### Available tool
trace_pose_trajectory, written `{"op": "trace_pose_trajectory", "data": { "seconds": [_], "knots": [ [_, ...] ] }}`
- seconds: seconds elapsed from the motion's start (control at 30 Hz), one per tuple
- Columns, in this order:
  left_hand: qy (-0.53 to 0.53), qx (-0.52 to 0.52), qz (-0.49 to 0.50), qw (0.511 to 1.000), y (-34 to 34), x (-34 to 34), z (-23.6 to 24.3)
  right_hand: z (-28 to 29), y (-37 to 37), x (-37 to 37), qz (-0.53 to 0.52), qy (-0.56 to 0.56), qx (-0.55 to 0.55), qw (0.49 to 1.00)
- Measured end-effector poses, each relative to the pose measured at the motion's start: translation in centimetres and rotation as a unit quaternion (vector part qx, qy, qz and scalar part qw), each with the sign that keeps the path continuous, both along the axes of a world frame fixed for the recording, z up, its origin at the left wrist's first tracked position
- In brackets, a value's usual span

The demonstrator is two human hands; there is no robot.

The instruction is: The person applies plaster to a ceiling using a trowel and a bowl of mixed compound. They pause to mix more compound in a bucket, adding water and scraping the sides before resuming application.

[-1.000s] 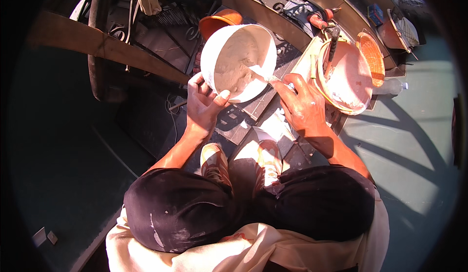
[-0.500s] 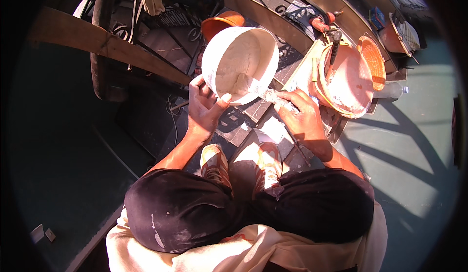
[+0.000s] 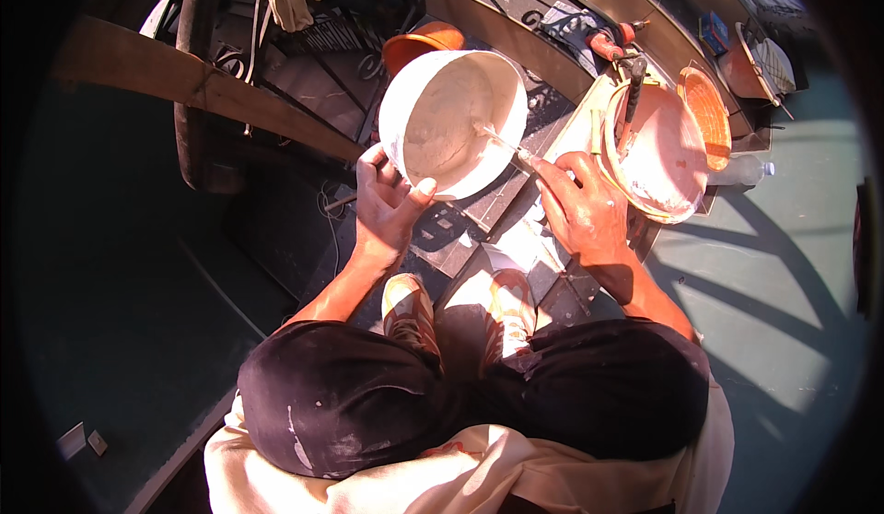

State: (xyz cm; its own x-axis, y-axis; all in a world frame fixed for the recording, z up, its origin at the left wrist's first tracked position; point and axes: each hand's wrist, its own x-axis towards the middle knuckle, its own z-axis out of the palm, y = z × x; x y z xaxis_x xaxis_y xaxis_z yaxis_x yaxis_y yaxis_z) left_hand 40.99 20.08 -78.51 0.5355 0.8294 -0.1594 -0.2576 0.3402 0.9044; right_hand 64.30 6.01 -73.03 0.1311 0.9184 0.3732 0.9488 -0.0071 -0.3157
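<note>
A white bucket (image 3: pixel 505 150) with pale, wet-looking plaster (image 3: pixel 442 127) inside tilts toward me. My left hand (image 3: pixel 387 205) grips its lower left side, thumb along the near edge and fingers behind the wall. In my right hand (image 3: pixel 582 205) is the handle of a plaster-smeared trowel (image 3: pixel 502 139), closed in the fingers. The blade reaches over the right rim into the bucket, turned nearly edge-on, its tip by the plaster.
Right of the bucket stands a pinkish pail (image 3: pixel 658 155) with a hammer-like tool, beside an orange basin (image 3: pixel 704 113). A plastic bottle (image 3: pixel 741 170) lies near it. Behind are an orange bowl (image 3: pixel 419 46), a red power tool (image 3: pixel 608 42) and stair steps (image 3: pixel 511 30). A wooden rail (image 3: pixel 212 86) crosses left.
My right hand has moved right and turned over, knuckles up. The trowel blade has swung from flat against the lower plaster to edge-on at the right. The bucket and left hand barely moved.
</note>
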Motion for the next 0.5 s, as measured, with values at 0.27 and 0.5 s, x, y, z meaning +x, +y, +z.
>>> {"op": "trace_pose_trajectory", "data": {
  "seconds": [0.27,0.5],
  "knots": [
    [-0.006,-0.007,0.010,1.000,-0.2,0.1,0.6,-0.1,0.6,-0.5,0.009,0.031,0.009,0.999],
    [-0.002,0.005,0.035,0.999,1.2,0.0,0.4,0.1,1.5,-1.1,0.007,0.220,-0.072,0.973]
  ]
}}
